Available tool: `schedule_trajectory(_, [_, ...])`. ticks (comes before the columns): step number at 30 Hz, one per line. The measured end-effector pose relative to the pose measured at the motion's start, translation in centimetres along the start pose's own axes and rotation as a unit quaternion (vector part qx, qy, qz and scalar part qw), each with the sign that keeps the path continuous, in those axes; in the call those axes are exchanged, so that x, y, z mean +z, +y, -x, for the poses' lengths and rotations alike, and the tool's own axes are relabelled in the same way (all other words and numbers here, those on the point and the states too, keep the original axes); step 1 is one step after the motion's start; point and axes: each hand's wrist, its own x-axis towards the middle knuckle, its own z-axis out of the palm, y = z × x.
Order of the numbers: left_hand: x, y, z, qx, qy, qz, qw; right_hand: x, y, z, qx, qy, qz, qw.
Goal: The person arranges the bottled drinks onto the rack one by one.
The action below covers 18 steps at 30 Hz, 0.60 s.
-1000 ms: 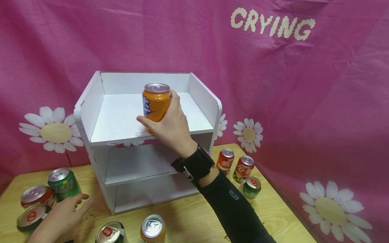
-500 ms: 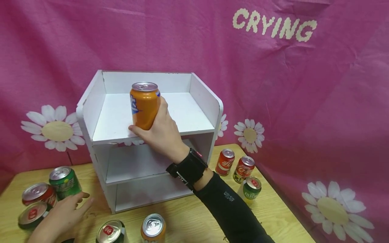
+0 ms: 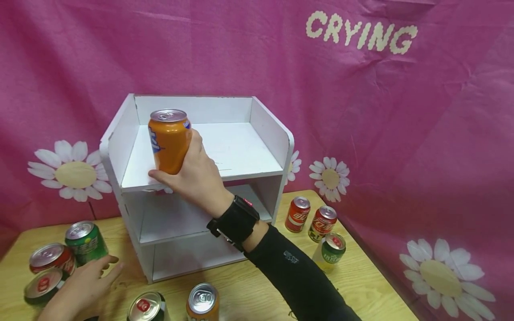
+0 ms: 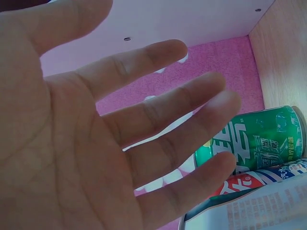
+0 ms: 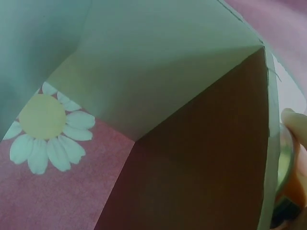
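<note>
My right hand (image 3: 197, 176) grips an orange soda can (image 3: 170, 145) upright over the left part of the top level of a white shelf unit (image 3: 225, 147). Whether the can's base touches the board is hidden by the hand. In the right wrist view, part of the orange can (image 5: 284, 163) and the fingers show beyond a shelf board's edge. My left hand (image 3: 86, 283) is at the lower left with its fingers extended and nothing held. Close by it are a green soda can (image 3: 86, 243), a red can (image 3: 52, 258) and a dark green can (image 3: 42, 285).
At the table's front stand another orange can (image 3: 202, 303) and a green can with a red tab (image 3: 146, 307). Right of the shelf unit are two red cans (image 3: 297, 215) and a green-and-yellow can (image 3: 331, 249). A pink cloth (image 3: 361, 111) hangs behind the wooden table (image 3: 257, 294).
My right hand has carried the orange can leftward over the top level, from near its middle to its left part. The left hand has stayed in place.
</note>
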Motion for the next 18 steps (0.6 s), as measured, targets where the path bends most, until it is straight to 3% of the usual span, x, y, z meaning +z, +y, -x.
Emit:
schedule_trajectory(13, [0.2, -0.4, -0.3, 0.000, 0.003, -0.001, 1.0000, 0.4, -0.6, -1.1, 0.004, -0.043, 0.015, 0.999])
schedule_trajectory(18, [0.3, -0.5, -0.3, -0.001, 0.004, -0.003, 1.0000, 0.7, -0.5, -1.3, -0.005, -0.045, -0.005, 0.999])
